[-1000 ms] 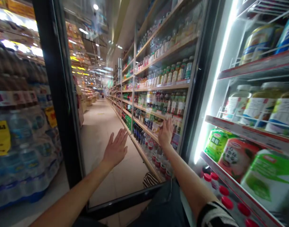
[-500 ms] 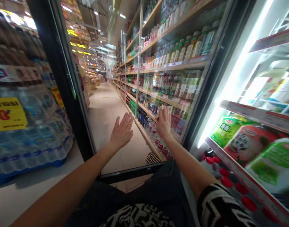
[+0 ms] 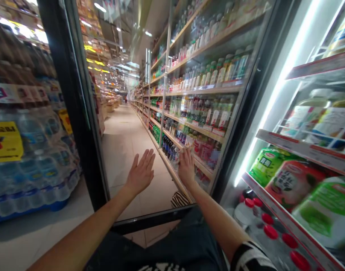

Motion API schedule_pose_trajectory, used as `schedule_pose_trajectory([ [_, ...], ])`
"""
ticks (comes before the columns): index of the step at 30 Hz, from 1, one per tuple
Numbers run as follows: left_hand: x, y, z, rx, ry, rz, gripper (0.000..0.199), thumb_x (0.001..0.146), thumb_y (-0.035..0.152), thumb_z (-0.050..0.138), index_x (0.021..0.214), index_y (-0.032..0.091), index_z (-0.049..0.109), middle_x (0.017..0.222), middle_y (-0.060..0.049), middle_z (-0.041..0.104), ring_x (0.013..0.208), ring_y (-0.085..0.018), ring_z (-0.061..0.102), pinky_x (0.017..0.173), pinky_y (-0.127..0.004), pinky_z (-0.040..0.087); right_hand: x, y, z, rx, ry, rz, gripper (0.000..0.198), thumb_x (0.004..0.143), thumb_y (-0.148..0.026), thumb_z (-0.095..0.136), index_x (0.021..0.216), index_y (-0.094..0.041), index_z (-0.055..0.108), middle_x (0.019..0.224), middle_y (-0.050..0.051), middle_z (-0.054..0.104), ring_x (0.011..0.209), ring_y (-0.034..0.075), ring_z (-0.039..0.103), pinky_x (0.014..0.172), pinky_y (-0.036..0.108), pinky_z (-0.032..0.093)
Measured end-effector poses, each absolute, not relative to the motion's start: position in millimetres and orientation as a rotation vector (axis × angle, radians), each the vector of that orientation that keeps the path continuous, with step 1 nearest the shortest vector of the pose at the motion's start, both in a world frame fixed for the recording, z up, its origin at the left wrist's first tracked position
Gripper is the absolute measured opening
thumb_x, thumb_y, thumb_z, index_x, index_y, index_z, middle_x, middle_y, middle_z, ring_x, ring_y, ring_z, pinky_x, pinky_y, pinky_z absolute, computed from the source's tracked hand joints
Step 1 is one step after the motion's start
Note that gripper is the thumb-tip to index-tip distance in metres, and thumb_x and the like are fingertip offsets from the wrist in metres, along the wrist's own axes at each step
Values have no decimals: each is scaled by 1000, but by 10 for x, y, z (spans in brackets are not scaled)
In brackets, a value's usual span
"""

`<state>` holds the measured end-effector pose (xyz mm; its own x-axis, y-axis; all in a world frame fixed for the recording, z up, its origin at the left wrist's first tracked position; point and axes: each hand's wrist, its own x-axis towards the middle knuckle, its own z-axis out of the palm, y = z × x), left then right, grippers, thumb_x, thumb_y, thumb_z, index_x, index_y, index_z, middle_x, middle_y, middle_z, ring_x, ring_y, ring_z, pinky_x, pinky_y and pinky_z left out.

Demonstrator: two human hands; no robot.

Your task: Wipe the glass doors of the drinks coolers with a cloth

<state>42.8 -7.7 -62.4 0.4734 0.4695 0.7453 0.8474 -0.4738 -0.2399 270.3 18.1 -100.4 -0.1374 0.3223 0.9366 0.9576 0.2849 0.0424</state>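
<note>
A glass door (image 3: 121,139) with a black frame (image 3: 79,109) stands in front of me, and I see the store aisle through it. My left hand (image 3: 140,173) lies flat against the glass, its fingers stretched out and nothing in it. To its right, my right hand (image 3: 186,169) presses a pale, crumpled cloth (image 3: 191,149) against the pane. Most of that cloth is hidden behind the fingers, and whether it is cloth or tissue I cannot tell.
On the right is a lit cooler with shelves (image 3: 291,141), green and red drink pouches (image 3: 288,182) and red-capped bottles (image 3: 271,231). Stacked water bottles (image 3: 34,169) with a yellow price sign (image 3: 5,141) stand left. Shelves of bottles (image 3: 206,71) show through the glass.
My right hand has moved down and slightly left across the glass with the cloth. My left hand sits a little lower in view, as the camera view has shifted too.
</note>
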Motion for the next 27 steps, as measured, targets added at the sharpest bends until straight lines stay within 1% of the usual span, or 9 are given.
schedule_pose_trajectory([
  [3,406,-85,-630,-2127,-1086,-808,61,80,23,45,138,12,31,145,-12,28,137,-23,21,113,-45,9,2512,145,-1154,-1059,-1918,-902,47,84,-8,38,129,-18,46,137,10,43,138,19,19,110,46,24],
  [5,391,-103,-650,-2128,-1082,-814,59,80,23,45,137,12,33,145,-12,30,136,-23,23,113,-45,9,2507,156,-1104,-1100,-1856,-865,48,83,-8,37,130,-18,45,138,11,43,138,20,20,110,47,24],
  [10,511,-199,-616,-2117,-952,-934,52,84,23,43,133,11,38,140,-14,37,135,-22,25,114,-44,9,2558,229,-592,-1086,-1468,-729,60,83,-10,32,142,-15,23,145,14,28,139,22,15,110,49,26],
  [12,603,-220,-509,-2116,-859,-990,51,85,21,41,134,11,36,140,-14,38,136,-21,23,114,-44,11,2474,234,-390,-993,-1481,-688,63,84,-11,33,144,-17,15,147,13,25,139,21,17,110,47,27],
  [15,713,-184,-290,-2130,-739,-1046,55,85,17,36,139,12,26,142,-14,36,137,-20,22,113,-44,17,2343,198,-191,-897,-1576,-617,69,84,-16,39,145,-18,6,148,13,23,139,21,17,111,46,27],
  [18,789,-83,-128,-2167,-656,-1087,56,86,14,32,141,13,22,141,-13,37,135,-19,26,111,-42,23,2353,108,-106,-806,-1679,-539,75,82,-20,45,145,-15,3,148,14,21,139,21,17,111,44,27],
  [21,878,17,-93,-2194,-614,-1082,51,86,13,31,137,12,31,137,-13,44,133,-17,31,110,-40,27,2484,8,-102,-744,-1783,-403,74,81,-17,43,145,-13,5,148,13,23,137,20,22,110,39,31],
  [24,1008,80,-126,-2131,-641,-1082,44,89,21,36,131,13,41,133,-11,48,132,-18,33,113,-42,18,2580,-33,-145,-688,-1795,-228,70,80,-11,36,144,-16,10,148,9,25,136,17,25,109,35,34],
  [27,1175,129,-132,-1986,-692,-1138,46,89,33,42,130,13,43,136,-10,45,135,-20,27,114,-44,5,2554,-13,-178,-578,-1733,-79,68,81,-10,30,145,-19,6,148,8,26,135,16,29,107,35,37],
])
